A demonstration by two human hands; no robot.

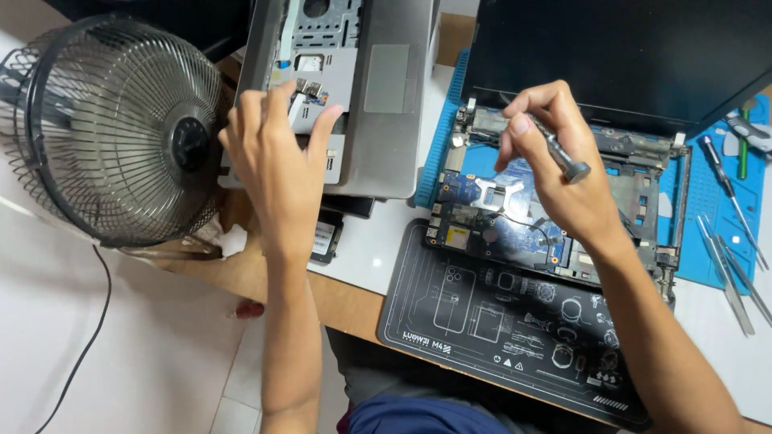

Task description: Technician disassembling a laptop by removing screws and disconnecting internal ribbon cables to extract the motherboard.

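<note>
Repair bench, white top over wood, black work mat (482,321) at the near edge and a blue mat (712,201) under an opened laptop (563,201) with its board bare. My right hand (555,173) sits over the laptop's hinge side, fingers pinched tight around a small screwdriver (555,149), grey cap end pointing out toward the right, tip hidden under my fingers so I can't tell if it's seated on a screw. My left hand (277,161) reaches left onto the grey cover panel (354,88) lying upside down beside the laptop, fingers spread flat, fingertips on the little connector board (310,92) with its white ribbon; not pinching anything that I can see. Looks like mid-teardown, screws coming off near the hinge while the pulled cover gets handled. Next move needs the driver tip square on the screw head, light pressure. Desk fan (121,128) far left, spare tools (732,233) on the blue mat far right, well apart from both hands
</note>
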